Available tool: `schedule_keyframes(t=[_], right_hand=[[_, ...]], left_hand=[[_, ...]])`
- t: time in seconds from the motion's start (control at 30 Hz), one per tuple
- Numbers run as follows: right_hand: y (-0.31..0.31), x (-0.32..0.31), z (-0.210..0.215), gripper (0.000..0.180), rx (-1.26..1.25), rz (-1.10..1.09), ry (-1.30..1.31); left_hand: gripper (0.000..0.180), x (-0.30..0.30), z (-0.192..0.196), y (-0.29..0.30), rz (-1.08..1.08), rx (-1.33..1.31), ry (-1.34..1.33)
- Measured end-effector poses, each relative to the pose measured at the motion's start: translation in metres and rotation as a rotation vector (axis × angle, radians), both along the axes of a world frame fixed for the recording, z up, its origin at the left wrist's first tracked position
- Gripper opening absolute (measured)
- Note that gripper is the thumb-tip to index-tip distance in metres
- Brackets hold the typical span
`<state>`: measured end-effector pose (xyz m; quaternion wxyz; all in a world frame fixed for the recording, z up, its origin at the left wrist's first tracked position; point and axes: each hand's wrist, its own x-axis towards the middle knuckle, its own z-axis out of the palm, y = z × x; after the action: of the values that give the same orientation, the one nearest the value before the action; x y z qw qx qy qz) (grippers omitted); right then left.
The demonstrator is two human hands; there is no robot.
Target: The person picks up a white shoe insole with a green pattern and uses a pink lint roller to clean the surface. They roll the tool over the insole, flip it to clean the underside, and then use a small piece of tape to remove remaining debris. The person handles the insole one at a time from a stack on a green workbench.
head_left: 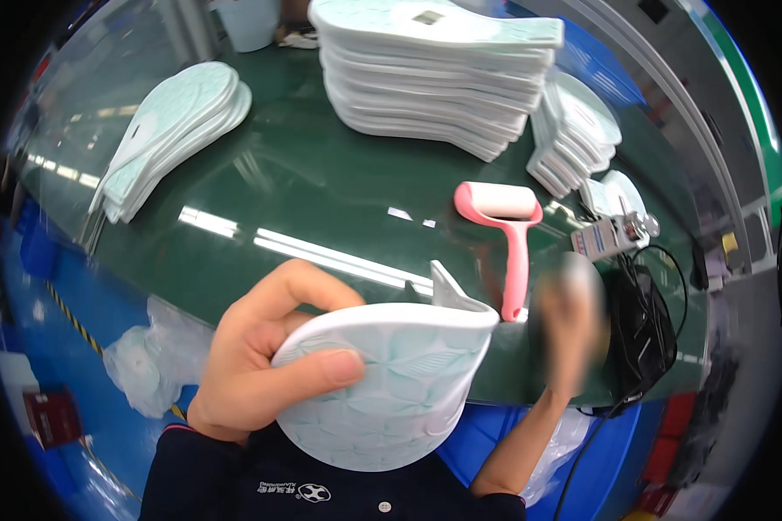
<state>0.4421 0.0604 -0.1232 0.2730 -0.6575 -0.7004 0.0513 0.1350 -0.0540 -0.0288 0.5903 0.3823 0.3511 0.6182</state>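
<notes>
— Well, from the head view, the left hand [261, 365] is clamped on a pale mint-and-white foam shoe sole [382, 386], thumb across its patterned face, held close to the chest just above the near edge of the dark green bench [304, 182].

— And the right hand [569, 326]?

— Blurred. It's beside the pink-handled roller with a white drum [508, 226] lying on the bench, but I cannot tell whether its fingers are apart or closed.

— How would you handle it well?

— I'd judge a firm grip at the sole's edge matters, keeping its thin flap [452, 291] free. Stacked white soles [434, 78] sit well apart, further back.
</notes>
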Motion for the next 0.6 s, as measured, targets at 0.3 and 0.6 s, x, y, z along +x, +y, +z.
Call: schedule_keyframes(t=[0.3, 0.6], right_hand=[[0.002, 0.0, -0.004, 0.015, -0.147, 0.02, 0.537], [-0.066, -0.087, 0.083, 0.012, 0.224, 0.383, 1.182]], left_hand=[[0.026, -0.003, 0.0, -0.007, -0.041, 0.013, -0.102], [0.028, 0.001, -0.013, -0.001, -0.112, 0.057, -0.052]])
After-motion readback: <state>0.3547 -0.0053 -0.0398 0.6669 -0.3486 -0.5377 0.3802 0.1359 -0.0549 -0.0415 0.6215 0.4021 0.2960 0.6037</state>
